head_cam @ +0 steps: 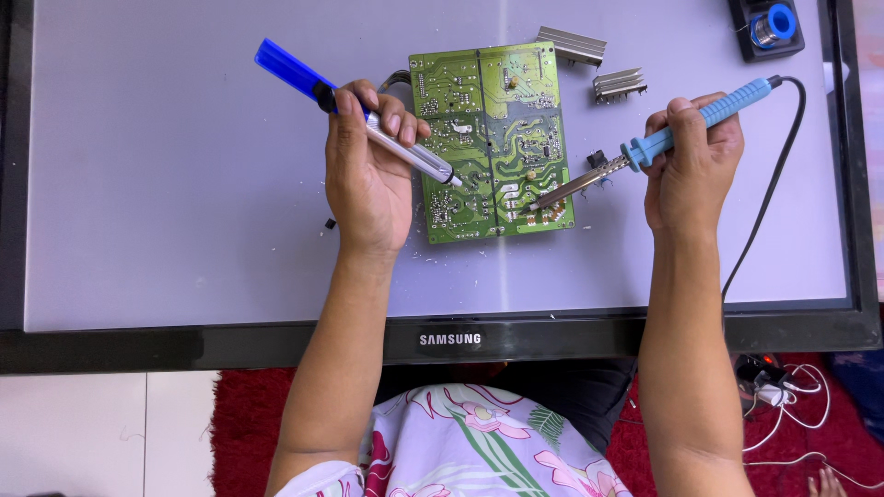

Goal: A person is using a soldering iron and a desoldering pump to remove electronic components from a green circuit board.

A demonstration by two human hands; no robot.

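From the head camera, a green circuit board [491,143] lies solder side up on the grey panel of a flat television screen [184,184] that serves as a workbench. The right hand [692,166] is closed around the light blue handle of a soldering iron [645,147], whose metal tip rests on the board's lower right corner, at a row of joints near the edge. The left hand [368,175] grips a desoldering pump [368,115] with a blue plunger and silver barrel; its nozzle hangs just above the board's left half, apart from the iron's tip.

Two finned aluminium heat sinks [599,64] lie loose beyond the board's upper right corner, and small pale crumbs are scattered on the panel below the board, so some removal of parts seems to be done already. With the iron on a joint and the pump not yet at it, that joint looks unfinished; I cannot tell how many remain. A solder spool [772,23] sits in a black holder at the far right.
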